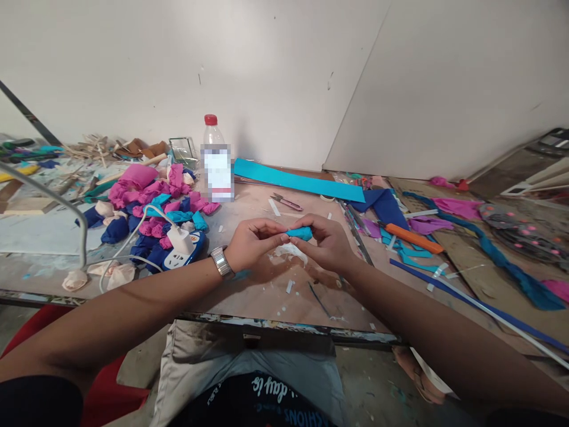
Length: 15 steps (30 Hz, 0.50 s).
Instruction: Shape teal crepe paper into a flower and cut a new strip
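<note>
Between both hands, just above the table, is a small rolled piece of turquoise fabric [300, 233]. My left hand [255, 242], with a metal watch on its wrist, pinches its left end between thumb and fingers. From the other side my right hand [326, 240] grips the roll, its thumb along the near face and its fingers curled behind. A white smear [288, 254] marks the table below the hands. Beyond them lie small scissors [287, 202] and a long turquoise strip [297, 179]. Part of the roll is hidden by my fingers.
Pink, blue and turquoise fabric bundles [151, 190] pile up at left, beside a power strip [184, 249] with a white plug and cables. A red-capped bottle [216, 160] stands near the wall. Rightward lie an orange cutter [413, 238], fabric scraps and a white rod [493, 309].
</note>
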Tool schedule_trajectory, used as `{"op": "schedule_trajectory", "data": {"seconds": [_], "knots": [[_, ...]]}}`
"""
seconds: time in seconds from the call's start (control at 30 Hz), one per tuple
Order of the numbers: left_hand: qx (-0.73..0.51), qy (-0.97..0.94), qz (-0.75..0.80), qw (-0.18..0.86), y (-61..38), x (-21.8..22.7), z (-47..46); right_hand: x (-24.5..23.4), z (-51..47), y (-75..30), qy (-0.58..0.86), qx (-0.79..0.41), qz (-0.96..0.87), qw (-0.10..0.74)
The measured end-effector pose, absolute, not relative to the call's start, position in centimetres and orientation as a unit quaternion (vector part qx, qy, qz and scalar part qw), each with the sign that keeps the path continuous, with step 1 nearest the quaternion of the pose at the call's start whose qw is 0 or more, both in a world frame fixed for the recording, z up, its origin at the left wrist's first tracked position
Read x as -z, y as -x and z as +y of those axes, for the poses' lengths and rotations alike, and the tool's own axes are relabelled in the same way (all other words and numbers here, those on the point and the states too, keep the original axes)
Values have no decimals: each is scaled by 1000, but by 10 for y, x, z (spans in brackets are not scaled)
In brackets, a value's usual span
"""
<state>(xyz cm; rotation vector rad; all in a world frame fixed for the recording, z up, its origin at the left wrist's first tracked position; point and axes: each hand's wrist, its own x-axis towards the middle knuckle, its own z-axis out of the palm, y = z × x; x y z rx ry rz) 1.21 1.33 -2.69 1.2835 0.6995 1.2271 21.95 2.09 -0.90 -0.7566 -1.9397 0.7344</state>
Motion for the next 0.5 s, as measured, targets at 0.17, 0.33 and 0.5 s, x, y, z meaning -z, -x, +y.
{"op": "schedule_trajectory", "data": {"seconds": [0.17,0.33,0.5], "knots": [[-518,-525,314,598,-12,26,13,9,19,-218,320,-302,-780,446],[-513,-520,314,606,-13,28,13,11,19,-219,330,-294,-777,447],[-510,-523,298,614,-14,29,13,11,19,-218,333,-289,-773,456]]}}
